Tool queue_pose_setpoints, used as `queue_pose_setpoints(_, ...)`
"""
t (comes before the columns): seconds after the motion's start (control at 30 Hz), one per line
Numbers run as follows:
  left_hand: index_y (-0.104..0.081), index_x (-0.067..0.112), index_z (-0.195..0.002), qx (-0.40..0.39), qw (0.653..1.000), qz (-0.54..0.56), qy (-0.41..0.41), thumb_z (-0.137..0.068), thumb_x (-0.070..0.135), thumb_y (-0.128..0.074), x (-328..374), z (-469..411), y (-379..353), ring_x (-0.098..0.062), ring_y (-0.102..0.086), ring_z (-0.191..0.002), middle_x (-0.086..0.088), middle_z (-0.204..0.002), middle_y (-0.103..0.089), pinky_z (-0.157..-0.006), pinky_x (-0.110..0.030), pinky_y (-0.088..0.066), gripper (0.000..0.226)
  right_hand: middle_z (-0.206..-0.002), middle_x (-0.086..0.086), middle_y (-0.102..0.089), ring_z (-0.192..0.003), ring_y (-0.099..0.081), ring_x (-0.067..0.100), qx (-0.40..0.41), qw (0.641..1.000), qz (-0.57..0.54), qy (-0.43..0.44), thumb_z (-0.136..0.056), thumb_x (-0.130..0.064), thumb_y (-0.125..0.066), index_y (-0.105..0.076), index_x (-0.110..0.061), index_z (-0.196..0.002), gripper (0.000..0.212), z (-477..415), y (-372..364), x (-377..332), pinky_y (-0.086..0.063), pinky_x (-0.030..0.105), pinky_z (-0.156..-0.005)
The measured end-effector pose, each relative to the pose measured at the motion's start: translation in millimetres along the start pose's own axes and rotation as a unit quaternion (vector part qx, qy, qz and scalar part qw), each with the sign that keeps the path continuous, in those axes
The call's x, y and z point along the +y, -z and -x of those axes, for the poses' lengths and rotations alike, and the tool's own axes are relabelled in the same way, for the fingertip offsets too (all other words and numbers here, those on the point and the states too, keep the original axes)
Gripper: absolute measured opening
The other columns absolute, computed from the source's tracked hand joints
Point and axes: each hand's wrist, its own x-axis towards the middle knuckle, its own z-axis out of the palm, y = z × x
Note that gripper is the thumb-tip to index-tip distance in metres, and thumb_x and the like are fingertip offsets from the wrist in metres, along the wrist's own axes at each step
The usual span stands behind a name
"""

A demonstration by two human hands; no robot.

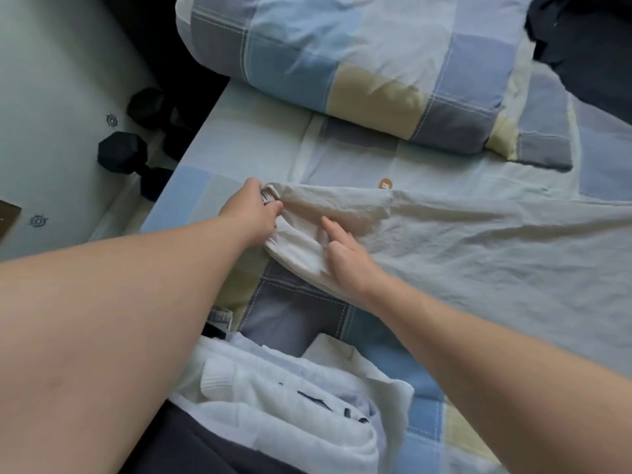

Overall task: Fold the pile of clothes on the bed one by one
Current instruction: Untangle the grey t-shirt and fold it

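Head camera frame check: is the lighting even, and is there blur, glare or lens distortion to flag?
Head view: soft, even daylight, no glare or hard shadows; whole frame slightly soft, yet the left hand gripping the beige garment reads clearly; wide-angle stretch swells the left forearm at the bottom edge; the dark clothes top right are underexposed, detail lost.

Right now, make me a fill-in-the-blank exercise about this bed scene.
The right hand rests on the beige garment; its sleeve end is pinched by the ____.
The black dumbbells lie on the ____.
The pile of white clothes lies on the ____.
Missing words: left hand, floor, bed.
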Motion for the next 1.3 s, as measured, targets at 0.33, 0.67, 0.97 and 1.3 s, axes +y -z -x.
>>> queue_pose_setpoints(0.33,-0.031,0.031,-0.152,0.016,0.934,-0.235,-0.267,-0.099,0.039,-0.056,68.3,34.7,-40.8,-0.029,-0.014,-0.150,-0.004,-0.165,-0.017,-0.117,-0.045,-0.023,0.059,-0.168,-0.007,-0.010,-0.155,-0.006,0.024,0.153,0.963,0.215,-0.047,-0.098,-0.038,-0.041,-0.019,-0.034,-0.159,0.065,62.8,110.4,63.6,-0.011,0.045,-0.123)
queue_pose_setpoints(0.67,-0.008,0.036,-0.158,-0.151,0.892,-0.378,-0.195,-0.101,0.044,-0.047,129.4,100.2,-166.2,-0.041,-0.001,-0.153,-0.006,-0.169,0.006,-0.122,-0.058,-0.007,0.070,-0.169,-0.001,-0.002,-0.156,0.000,0.024,0.067,0.971,0.167,-0.158,-0.099,-0.034,-0.052,-0.020,-0.032,-0.159,0.068,131.1,181.7,161.8,-0.008,0.048,-0.125)
queue_pose_setpoints(0.97,-0.032,0.027,-0.152,-0.122,0.915,-0.259,-0.285,-0.095,0.037,-0.054,210.1,223.4,-248.7,-0.032,-0.019,-0.149,-0.007,-0.165,-0.020,-0.118,-0.042,-0.024,0.062,-0.160,-0.001,-0.036,-0.148,-0.030,0.014,0.199,0.969,0.039,-0.139,-0.099,-0.021,-0.058,-0.036,-0.022,-0.155,0.060,266.5,275.8,236.5,-0.021,0.025,-0.119)
queue_pose_setpoints(1.3,-0.065,0.004,-0.121,-0.315,0.945,-0.030,0.079,-0.091,0.048,-0.067,250.7,418.0,-364.7,-0.034,-0.067,-0.105,-0.015,-0.114,-0.069,-0.083,-0.036,-0.055,0.054,-0.161,0.008,-0.034,-0.148,-0.033,0.023,0.091,0.963,0.098,-0.234,-0.097,-0.023,-0.060,-0.029,-0.018,-0.157,0.068,450.1,293.3,365.9,-0.025,0.037,-0.122)
